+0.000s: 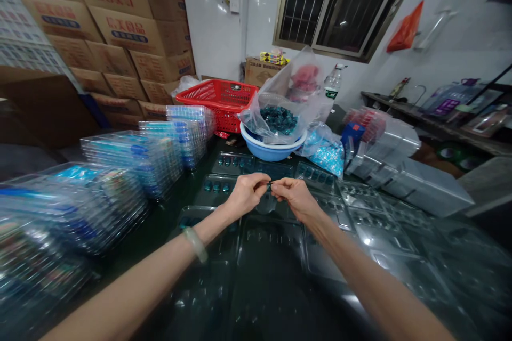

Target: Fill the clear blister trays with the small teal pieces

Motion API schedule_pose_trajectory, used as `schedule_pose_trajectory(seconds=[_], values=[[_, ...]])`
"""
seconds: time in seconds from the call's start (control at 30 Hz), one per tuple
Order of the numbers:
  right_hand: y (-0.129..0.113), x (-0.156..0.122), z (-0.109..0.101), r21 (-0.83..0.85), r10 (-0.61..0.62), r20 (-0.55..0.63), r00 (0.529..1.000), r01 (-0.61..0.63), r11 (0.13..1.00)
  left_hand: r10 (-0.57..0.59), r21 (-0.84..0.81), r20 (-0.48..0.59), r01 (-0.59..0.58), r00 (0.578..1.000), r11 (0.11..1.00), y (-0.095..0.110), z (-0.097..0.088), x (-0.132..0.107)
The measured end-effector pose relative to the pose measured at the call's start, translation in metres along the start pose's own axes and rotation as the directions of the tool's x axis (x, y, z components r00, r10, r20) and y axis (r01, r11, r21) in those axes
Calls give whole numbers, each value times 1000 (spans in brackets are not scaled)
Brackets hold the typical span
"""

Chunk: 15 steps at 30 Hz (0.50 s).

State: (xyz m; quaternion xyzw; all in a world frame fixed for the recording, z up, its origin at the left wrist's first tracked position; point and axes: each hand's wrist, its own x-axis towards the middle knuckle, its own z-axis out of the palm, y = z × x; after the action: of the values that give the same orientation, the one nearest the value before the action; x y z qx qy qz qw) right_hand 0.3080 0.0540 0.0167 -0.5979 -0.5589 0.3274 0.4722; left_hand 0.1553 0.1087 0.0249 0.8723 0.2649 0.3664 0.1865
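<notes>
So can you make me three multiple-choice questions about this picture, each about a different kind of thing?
1. Where is the clear plastic bag?
A. In the red basket
B. In the blue basin
C. On the windowsill

2. What colour is the bag on the wall?
A. Orange
B. Green
C. White

3. What are the left hand and right hand doing?
A. Lying flat
B. Lifting the basin
C. Pinching a small teal piece

1. B: the bag sits in the basin's top.
2. A: it shows bright orange.
3. C: the fingertips meet on the piece.
</notes>
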Motion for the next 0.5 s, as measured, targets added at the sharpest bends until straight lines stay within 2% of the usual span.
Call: schedule_pose_trajectory(seconds=[0.13, 0.27, 0.4, 0.5], values=[[17, 16, 3, -331, -75, -15, 997, 66, 941, -74, 128, 53, 67, 996, 989, -21, -3, 1], [27, 20, 10, -607, -99, 66, 993, 119, 786, -134, 278, 146, 90, 980, 956, -32, 0, -8], [26, 18, 15, -760, -68, 163, 984, 169, 627, -181, 381, 227, 84, 957, 921, -35, 9, -12], [24, 18, 18, -813, -45, 207, 977, 197, 547, -192, 416, 288, 59, 938, 908, -38, 17, -8]])
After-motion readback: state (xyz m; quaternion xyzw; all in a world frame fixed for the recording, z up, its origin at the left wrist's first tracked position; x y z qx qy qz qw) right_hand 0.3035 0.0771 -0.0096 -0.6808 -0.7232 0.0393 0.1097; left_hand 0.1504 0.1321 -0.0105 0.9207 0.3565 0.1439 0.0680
